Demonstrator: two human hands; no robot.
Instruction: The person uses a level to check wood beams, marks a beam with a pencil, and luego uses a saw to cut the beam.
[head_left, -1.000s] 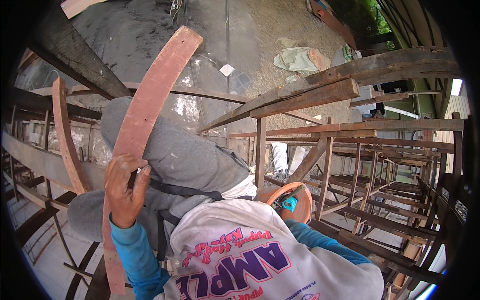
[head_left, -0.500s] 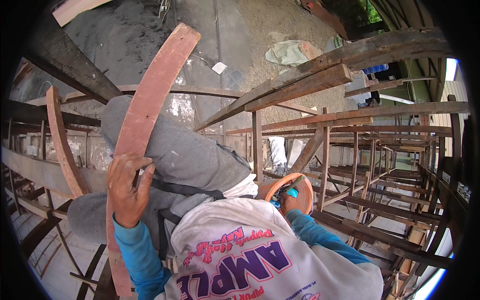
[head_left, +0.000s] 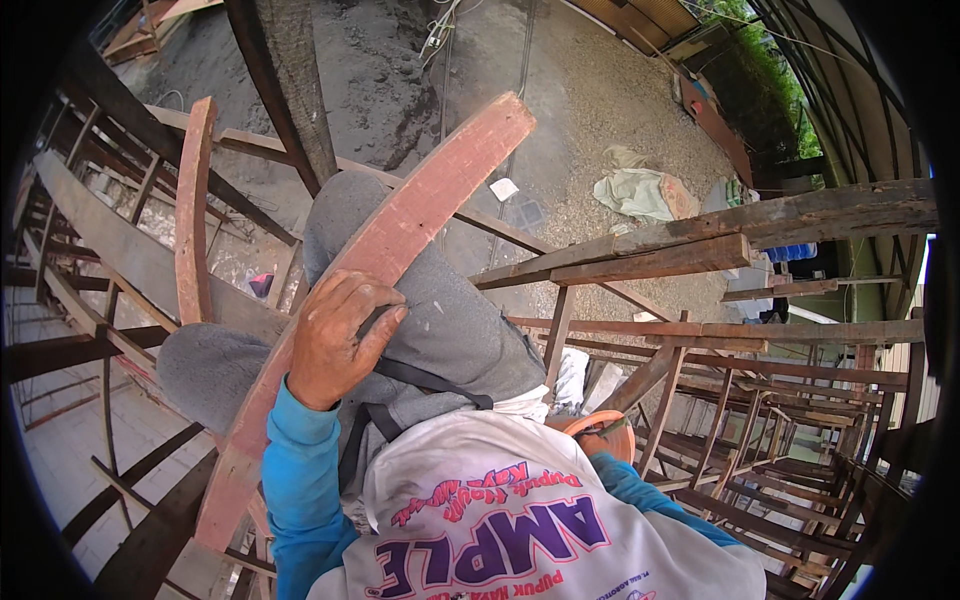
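A long, curved plank (head_left: pixel 450 190) with a worn reddish face lies slantwise across my legs in grey trousers (head_left: pixel 450 310). My left hand (head_left: pixel 345 325) is closed over the plank near its middle, thumb held a little away from the fingers. At my right side, my right hand (head_left: pixel 594 441) reaches down into an orange bucket (head_left: pixel 627 442). Its fingers are hidden inside, and a dark greenish stick-like piece shows beside them. What else the bucket holds cannot be made out.
Timber scaffolding surrounds me, with a thick beam (head_left: pixel 800 215) at the right and a dark post (head_left: pixel 285 90) ahead. Another reddish curved piece (head_left: pixel 195 220) stands at the left. Far below, a pale sack (head_left: pixel 640 192) lies on gravelly ground (head_left: pixel 590 110).
The view has turned, so the surroundings sit lower and further right. The plank leans further right, with my left hand still on it. My right hand remains in the bucket; the blue item there no longer shows.
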